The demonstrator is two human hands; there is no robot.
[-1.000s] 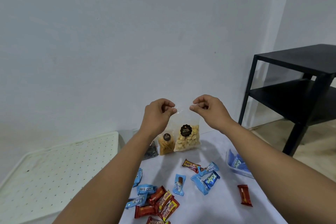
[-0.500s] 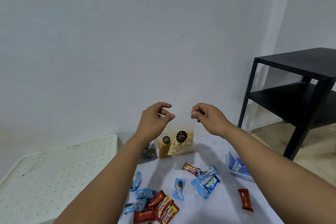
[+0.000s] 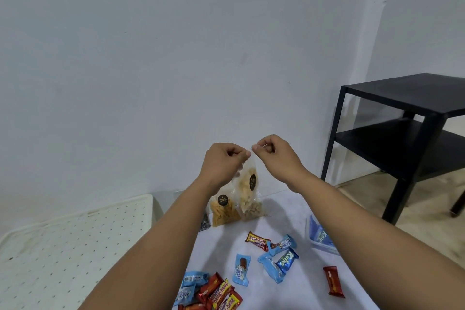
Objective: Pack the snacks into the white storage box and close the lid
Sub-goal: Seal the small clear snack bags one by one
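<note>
Fingers of both hands are curled closed and pinched on the top edge of a clear snack bag (image 3: 247, 184), which hangs between them above the far part of the white table (image 3: 289, 211). Left hand (image 3: 224, 161): thumb and forefinger pressed together on the left corner of the bag's top. Right hand (image 3: 274, 153): thumb and forefinger clamped on the right corner, remaining fingers folded into the palm. The two hands are nearly touching, so the bag's top is gathered narrow. The bag carries pale crackers and a dark round label, and its lower end reaches the table surface or just above it; which cannot be told.

Just left of it, a second bag of orange sticks (image 3: 224, 211) stands on the table. Wrapped candy bars lie scattered nearer: a red and yellow cluster (image 3: 221, 294) at the near edge, blue wrappers (image 3: 281, 259) in the middle, one red bar (image 3: 333, 282) to the right. The white storage box (image 3: 320, 239) sits at the right edge, blue packets inside, partly hidden by the right forearm. A perforated white panel (image 3: 75, 241) lies to the left.
</note>
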